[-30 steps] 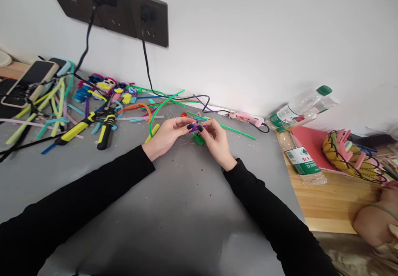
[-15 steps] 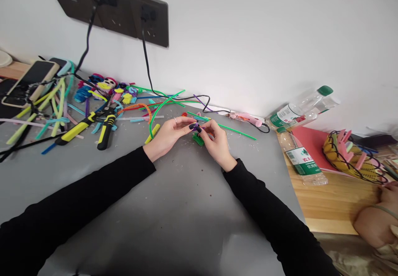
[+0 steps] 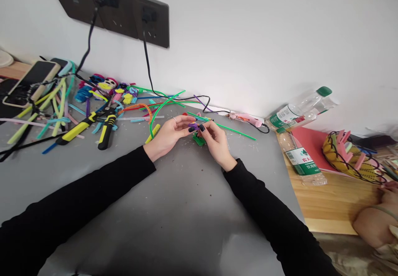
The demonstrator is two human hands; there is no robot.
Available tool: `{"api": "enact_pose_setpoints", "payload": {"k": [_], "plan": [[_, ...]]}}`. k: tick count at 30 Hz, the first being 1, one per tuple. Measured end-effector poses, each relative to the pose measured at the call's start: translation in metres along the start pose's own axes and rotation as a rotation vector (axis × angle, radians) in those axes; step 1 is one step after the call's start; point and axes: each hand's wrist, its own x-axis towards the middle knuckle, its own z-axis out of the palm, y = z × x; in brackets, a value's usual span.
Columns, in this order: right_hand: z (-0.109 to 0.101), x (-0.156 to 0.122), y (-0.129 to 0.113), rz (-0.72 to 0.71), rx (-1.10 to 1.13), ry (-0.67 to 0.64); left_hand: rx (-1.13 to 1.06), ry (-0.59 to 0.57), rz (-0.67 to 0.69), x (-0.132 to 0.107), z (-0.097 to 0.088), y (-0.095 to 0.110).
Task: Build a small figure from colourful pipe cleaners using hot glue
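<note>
Between my hands is a small purple pipe cleaner piece [image 3: 193, 125], just above the grey table. My left hand [image 3: 171, 134] pinches it between thumb and fingers. My right hand [image 3: 216, 142] closes its thumb and forefinger at the right side of the same piece; its other fingers are partly hidden. Right under the fingertips lies a coiled green pipe cleaner piece [image 3: 199, 139]. A long green pipe cleaner [image 3: 152, 122] curves up behind my left wrist, beside a short yellow piece [image 3: 153, 133].
Yellow-black pliers [image 3: 107, 129], loose pipe cleaners and small fuzzy figures [image 3: 105, 86] lie to the left. A pink hot glue gun [image 3: 247, 119] rests by the wall. Plastic bottles [image 3: 303, 160] and a yellow basket [image 3: 348, 160] stand right, near another person's arm [image 3: 379, 222].
My fingertips have shifted slightly on the purple piece, so more of it shows now. The right thumb has turned a little. Everything else lies as before.
</note>
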Motion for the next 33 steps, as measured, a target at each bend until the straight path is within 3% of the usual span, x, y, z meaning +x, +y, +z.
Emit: {"api": "enact_pose_setpoints", "payload": {"k": [14, 22, 33], "plan": [[-0.0004, 0.0019, -0.0019, 0.005, 0.052, 0.022, 0.000, -0.026, 0.002, -0.0014, 0.0031, 0.0014], [-0.0002, 0.0005, 0.0003, -0.037, -0.077, 0.006, 0.029, -0.015, 0.003, -0.0038, 0.0026, 0.0020], [-0.0003, -0.0011, -0.0036, -0.009, 0.022, -0.032, 0.003, -0.028, -0.011, -0.0015, 0.0012, 0.0003]]}}
